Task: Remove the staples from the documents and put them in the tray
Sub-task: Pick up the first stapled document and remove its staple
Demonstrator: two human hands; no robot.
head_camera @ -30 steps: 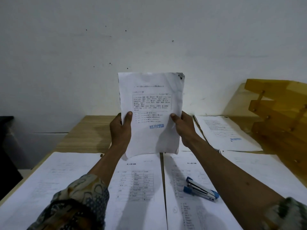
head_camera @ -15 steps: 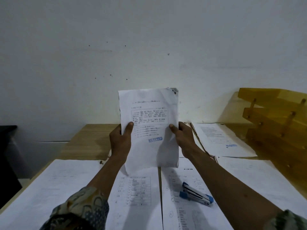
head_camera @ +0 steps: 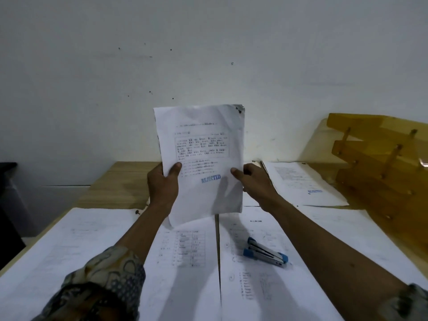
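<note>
From the head camera: my left hand point(head_camera: 163, 188) and right hand point(head_camera: 254, 181) each pinch 1 side edge of 1 stamped "REJECTED" document point(head_camera: 203, 144), held upright above the table. 1 blue stapler point(head_camera: 266, 251) lies below on the sheets. 1 more stamped document point(head_camera: 301, 184) lies beside the 3-tier wooden tray point(head_camera: 382, 163).

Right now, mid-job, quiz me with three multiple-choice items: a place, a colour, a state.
1. Where is the blue stapler? A on the spread papers; B on a chair; C on the floor.
2. The stamp on the held document is? A red; B blue; C green.
3. The held document is? A lying flat; B upright; C folded double.
1A: it lies on those papers. 2B: REJECTED is printed in blue. 3B: left hand and right hand grip its sides.
</note>
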